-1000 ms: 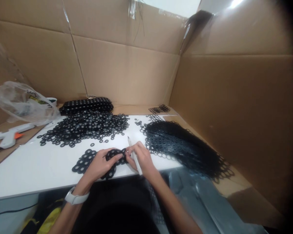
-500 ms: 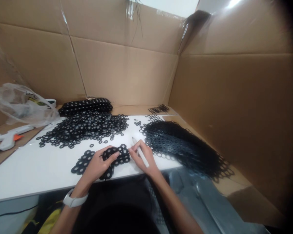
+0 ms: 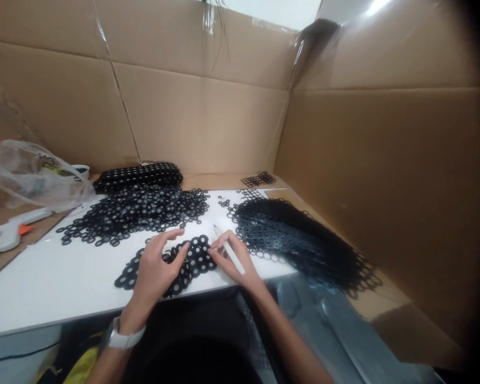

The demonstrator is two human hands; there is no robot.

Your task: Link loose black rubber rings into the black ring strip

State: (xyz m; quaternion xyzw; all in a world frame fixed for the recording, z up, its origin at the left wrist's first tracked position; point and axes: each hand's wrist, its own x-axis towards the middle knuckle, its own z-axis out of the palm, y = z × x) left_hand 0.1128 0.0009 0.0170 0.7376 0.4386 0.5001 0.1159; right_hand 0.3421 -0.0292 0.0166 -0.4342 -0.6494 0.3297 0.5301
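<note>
A linked piece of black rings with pale centres point(image 3: 200, 255) lies near the front of the white board point(image 3: 36, 282). Above its left part is my left hand point(image 3: 158, 264), thumb and fingers spread apart, with a white band on the wrist. My right hand point(image 3: 234, 256) grips a white pen-like tool point(image 3: 232, 257), its tip pointing up and away. Thumb and fingertip of that hand are at the right edge of the linked piece; whether they pinch it I cannot tell. Part of the piece is hidden under my left hand.
Loose black rings point(image 3: 132, 210) form a heap behind, with a rolled dotted black bundle point(image 3: 140, 175) beyond. Black ring mesh point(image 3: 292, 240) is stacked at right. A glue gun point(image 3: 12, 232) and a clear plastic bag point(image 3: 36, 181) lie at left. Cardboard walls point(image 3: 200, 117) enclose the table.
My left hand has let go of the linked piece and its fingers have spread. The piece now lies flatter on the board. My right hand stays almost in place with the white tool.
</note>
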